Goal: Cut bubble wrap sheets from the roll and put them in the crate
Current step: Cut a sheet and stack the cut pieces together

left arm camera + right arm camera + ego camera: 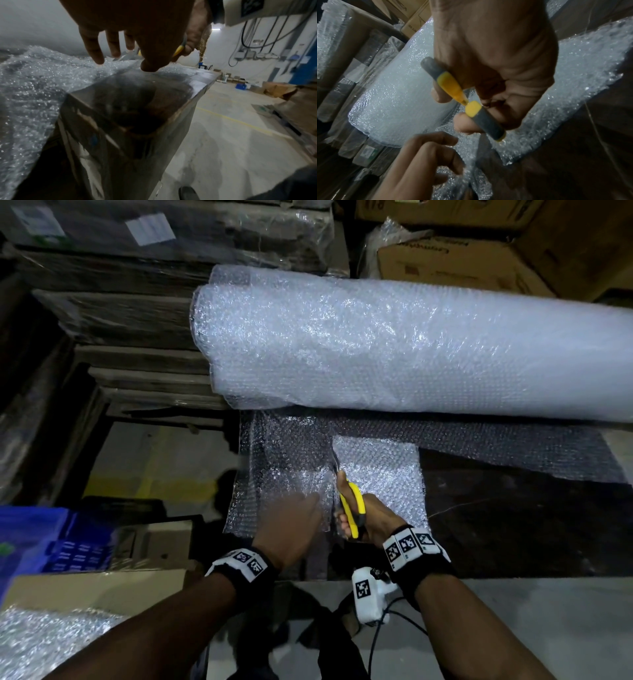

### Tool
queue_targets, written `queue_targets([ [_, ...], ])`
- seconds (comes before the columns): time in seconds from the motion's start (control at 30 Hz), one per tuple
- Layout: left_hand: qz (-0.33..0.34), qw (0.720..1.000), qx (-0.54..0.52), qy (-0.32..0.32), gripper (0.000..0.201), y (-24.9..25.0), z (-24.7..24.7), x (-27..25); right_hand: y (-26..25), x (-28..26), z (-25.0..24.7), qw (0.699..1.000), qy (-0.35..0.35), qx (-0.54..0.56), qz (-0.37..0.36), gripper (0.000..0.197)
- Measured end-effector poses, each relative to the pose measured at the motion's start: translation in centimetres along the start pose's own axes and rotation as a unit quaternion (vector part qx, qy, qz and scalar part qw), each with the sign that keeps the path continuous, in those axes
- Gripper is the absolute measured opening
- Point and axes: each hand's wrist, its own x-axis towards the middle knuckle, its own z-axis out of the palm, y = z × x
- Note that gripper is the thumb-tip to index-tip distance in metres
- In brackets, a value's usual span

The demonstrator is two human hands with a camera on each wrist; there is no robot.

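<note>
A big bubble wrap roll (411, 347) lies across the back of a dark table (513, 525). Its loose sheet (284, 453) is spread toward me and hangs over the table's left edge. My right hand (373, 518) grips yellow-handled scissors (354, 501); the blades sit in a cut running up the sheet, with a lighter piece (380, 470) to its right. The fingers wrap both handles (448, 83). My left hand (301, 508) rests on the sheet just left of the cut, thumb (150, 66) touching the wrap, holding nothing. A blue crate (41, 539) stands low at the left.
A cardboard box (85, 587) with bubble wrap (41, 638) in it sits at the bottom left. Wrapped cardboard stacks (137, 302) fill the back left, brown cartons (462, 261) the back right. Concrete floor (531, 628) lies in front of the table.
</note>
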Motion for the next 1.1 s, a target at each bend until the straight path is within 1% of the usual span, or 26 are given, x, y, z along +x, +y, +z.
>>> queue_targets([
  [0.03, 0.016, 1.0, -0.001, 0.005, 0.019, 0.0, 0.0, 0.0, -0.2, -0.1, -0.1, 1.0, -0.003, 0.003, 0.003, 0.081],
  [0.1, 0.064, 0.998, 0.0, 0.004, 0.026, 0.0, 0.3, 0.0, -0.7, -0.4, -0.2, 1.0, -0.008, 0.002, 0.005, 0.08],
  [0.2, 0.148, 0.988, 0.031, -0.023, 0.028, 0.1, 0.6, -0.2, -0.8, -0.5, -0.6, 1.0, -0.017, -0.021, -0.003, 0.077],
  [0.23, 0.165, 0.985, 0.039, -0.035, 0.036, 0.0, 0.6, -0.3, -0.7, -0.5, -0.8, 0.999, -0.021, -0.025, -0.003, 0.077],
  [0.33, 0.19, 0.977, 0.051, -0.085, 0.068, 0.0, 0.2, 0.0, -0.7, -0.6, -1.3, 0.999, -0.032, -0.031, -0.008, 0.077],
  [0.37, 0.194, 0.975, 0.053, -0.097, 0.074, 0.0, 0.1, 0.2, -0.8, -0.5, -1.3, 0.999, -0.035, -0.037, -0.008, 0.077],
  [0.43, 0.193, 0.973, 0.055, -0.116, 0.076, 0.2, -0.4, 0.5, -1.0, -0.4, -1.4, 0.998, -0.038, -0.046, -0.005, 0.078],
  [0.53, 0.184, 0.966, 0.056, -0.174, 0.086, 0.7, -1.1, 1.0, -1.2, -0.2, -1.3, 0.998, -0.043, -0.05, -0.002, 0.08],
  [0.57, 0.178, 0.964, 0.056, -0.189, 0.083, 0.8, -1.3, 1.2, -1.3, -0.2, -1.3, 0.998, -0.045, -0.052, 0.0, 0.08],
  [0.67, 0.165, 0.961, 0.05, -0.218, 0.063, 1.2, -1.9, 1.5, -1.6, -0.1, -1.1, 0.998, -0.046, -0.045, 0.0, 0.076],
  [0.73, 0.161, 0.957, 0.051, -0.237, 0.057, 1.2, -2.4, 1.6, -1.8, 0.2, -1.0, 0.998, -0.034, -0.046, -0.005, 0.074],
  [0.9, 0.152, 0.957, 0.041, -0.245, 0.062, 1.6, -3.6, 1.9, -1.8, 1.4, -0.5, 0.998, -0.009, -0.064, -0.026, 0.078],
  [0.97, 0.148, 0.957, 0.044, -0.247, 0.062, 1.7, -3.7, 1.9, -2.1, 1.5, -0.4, 0.998, -0.014, -0.058, -0.025, 0.082],
  [1.1, 0.139, 0.96, 0.042, -0.241, 0.057, 1.7, -3.2, 1.7, -2.6, 1.8, -0.5, 0.999, -0.029, -0.039, -0.016, 0.083],
])
